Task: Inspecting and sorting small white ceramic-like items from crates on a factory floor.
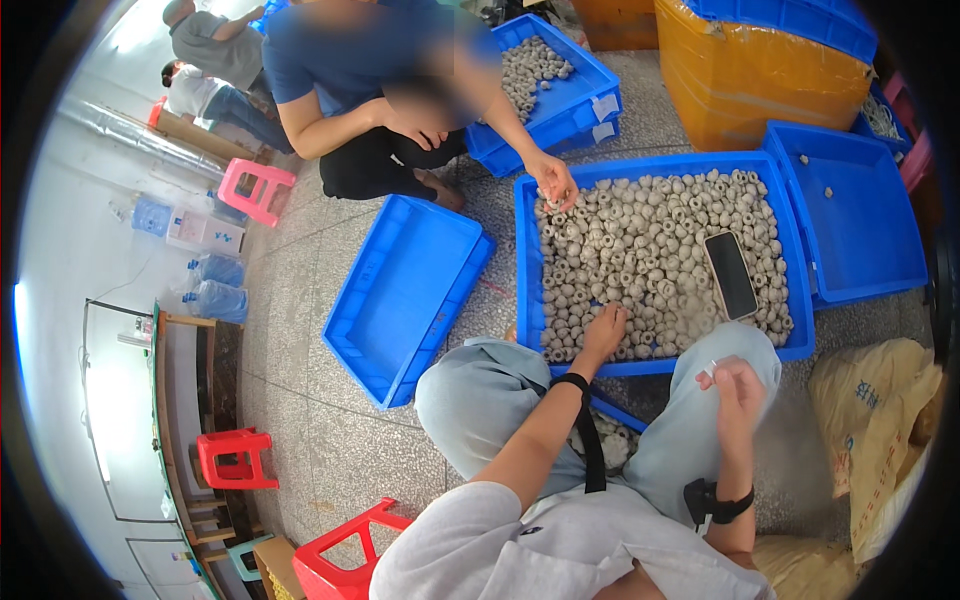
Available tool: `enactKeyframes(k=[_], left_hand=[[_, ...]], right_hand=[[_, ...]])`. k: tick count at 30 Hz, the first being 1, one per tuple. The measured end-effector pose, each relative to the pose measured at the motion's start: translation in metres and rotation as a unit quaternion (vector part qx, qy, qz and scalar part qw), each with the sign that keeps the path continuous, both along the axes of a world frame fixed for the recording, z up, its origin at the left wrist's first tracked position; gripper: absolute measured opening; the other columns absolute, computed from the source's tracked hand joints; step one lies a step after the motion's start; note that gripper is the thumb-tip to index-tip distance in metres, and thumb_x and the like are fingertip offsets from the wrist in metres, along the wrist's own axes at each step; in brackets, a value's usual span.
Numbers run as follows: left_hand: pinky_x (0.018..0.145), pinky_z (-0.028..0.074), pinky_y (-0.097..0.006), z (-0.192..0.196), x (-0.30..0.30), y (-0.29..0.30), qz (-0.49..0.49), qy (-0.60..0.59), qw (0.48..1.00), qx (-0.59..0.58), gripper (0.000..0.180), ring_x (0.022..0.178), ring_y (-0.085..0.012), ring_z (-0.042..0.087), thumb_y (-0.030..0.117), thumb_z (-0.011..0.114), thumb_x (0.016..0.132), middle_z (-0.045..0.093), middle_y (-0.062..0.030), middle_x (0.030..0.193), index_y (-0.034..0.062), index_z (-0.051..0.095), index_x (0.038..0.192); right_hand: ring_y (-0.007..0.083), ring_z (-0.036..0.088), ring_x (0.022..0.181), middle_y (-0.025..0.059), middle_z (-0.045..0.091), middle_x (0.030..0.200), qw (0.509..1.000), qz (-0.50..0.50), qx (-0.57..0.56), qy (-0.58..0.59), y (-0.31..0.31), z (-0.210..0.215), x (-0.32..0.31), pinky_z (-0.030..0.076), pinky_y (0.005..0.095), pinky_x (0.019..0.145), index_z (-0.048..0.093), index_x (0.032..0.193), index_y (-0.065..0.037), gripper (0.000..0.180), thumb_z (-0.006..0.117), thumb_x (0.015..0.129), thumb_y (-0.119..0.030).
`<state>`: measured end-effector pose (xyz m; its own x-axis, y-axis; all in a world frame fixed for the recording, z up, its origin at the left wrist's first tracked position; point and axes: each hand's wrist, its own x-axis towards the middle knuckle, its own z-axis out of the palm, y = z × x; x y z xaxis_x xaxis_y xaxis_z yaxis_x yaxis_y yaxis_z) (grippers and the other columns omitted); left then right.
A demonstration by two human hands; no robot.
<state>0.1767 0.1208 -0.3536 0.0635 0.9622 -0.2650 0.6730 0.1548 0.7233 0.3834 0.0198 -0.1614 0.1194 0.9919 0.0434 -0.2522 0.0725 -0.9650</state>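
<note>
A blue tray [528,270] in front of me is filled with small grey round pieces [650,235], many with a hole in the middle. My left hand [603,332] reaches over its near rim, fingers curled down among the pieces; what they grip, if anything, is hidden. Above my right knee, my right hand [738,392] is raised with its fingertips pinched on a short thin white stick [713,368], apart from the tray. A dark-screened phone [731,275] lies on the pieces at the right. Across the tray, a co-worker's hand [553,182] hovers at the far left corner.
An upright blue tray [410,275] stands on the floor at left. Stacked blue trays [570,85] with more pieces stand behind, near the crouching co-worker. Another blue tray [860,220] and woven sacks [865,430] are at right. Red stools [345,555] stand at lower left.
</note>
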Motion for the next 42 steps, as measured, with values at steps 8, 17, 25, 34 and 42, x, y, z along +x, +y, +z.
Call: enactKeyframes(k=[8, 17, 25, 34, 42], left_hand=[[0.07, 0.045, -0.044, 0.005, 0.0, 0.016, -0.048, 0.034, 0.998, 0.037, 0.036, 0.084, -0.0367, 0.055, 0.036, 0.038, 0.091, 0.055, -0.0204, 0.099, 0.0048, 0.051, 0.102], [0.062, 0.045, -0.042, 0.014, 0.005, -0.002, -0.009, 0.03, 0.999, -0.021, 0.038, 0.075, -0.0365, 0.058, 0.039, 0.04, 0.091, 0.06, -0.0176, 0.077, 0.0027, 0.05, 0.099], [0.054, 0.043, -0.029, 0.016, 0.012, 0.015, 0.124, -0.259, 0.957, -0.038, 0.043, 0.057, -0.0125, 0.051, 0.042, 0.04, 0.092, 0.059, -0.0054, 0.086, 0.0039, 0.053, 0.107], [0.066, 0.049, -0.021, 0.17, 0.062, -0.026, 0.09, -0.717, 0.649, -0.237, 0.035, 0.075, -0.0076, 0.057, 0.028, 0.053, 0.088, 0.06, -0.005, 0.1, 0.0068, 0.049, 0.116], [0.076, 0.047, -0.028, 0.175, 0.063, -0.056, -0.035, -0.569, 0.809, -0.145, 0.037, 0.087, -0.0151, 0.057, 0.012, 0.056, 0.084, 0.059, -0.0108, 0.105, 0.0019, 0.051, 0.119]], right_hand=[[0.0127, 0.052, 0.068, 0.0062, 0.054, 0.075, 1.0, -0.002, -0.003, -0.021, 0.009, 0.007, -0.001, 0.044, 0.0264, 0.067, 0.051, 0.077, 0.0, 0.013, 0.053, 0.086, -0.008], [0.0122, 0.051, 0.066, 0.0059, 0.052, 0.072, 1.0, -0.004, -0.007, -0.021, -0.005, -0.002, 0.003, 0.044, 0.026, 0.066, 0.051, 0.076, 0.001, 0.012, 0.053, 0.086, -0.006], [0.0108, 0.051, 0.066, 0.0043, 0.052, 0.072, 0.998, -0.01, -0.029, -0.057, -0.005, 0.002, 0.001, 0.044, 0.0256, 0.066, 0.051, 0.075, 0.0, 0.012, 0.053, 0.085, -0.006], [0.0146, 0.053, 0.064, 0.0046, 0.053, 0.07, 0.974, -0.038, -0.136, 0.174, -0.005, 0.019, -0.005, 0.046, 0.0307, 0.065, 0.052, 0.075, -0.004, 0.019, 0.052, 0.088, -0.018], [0.0145, 0.055, 0.067, 0.0059, 0.055, 0.071, 0.987, -0.079, -0.116, 0.083, -0.013, 0.03, -0.012, 0.047, 0.0306, 0.066, 0.053, 0.074, -0.002, 0.02, 0.053, 0.088, -0.017]])
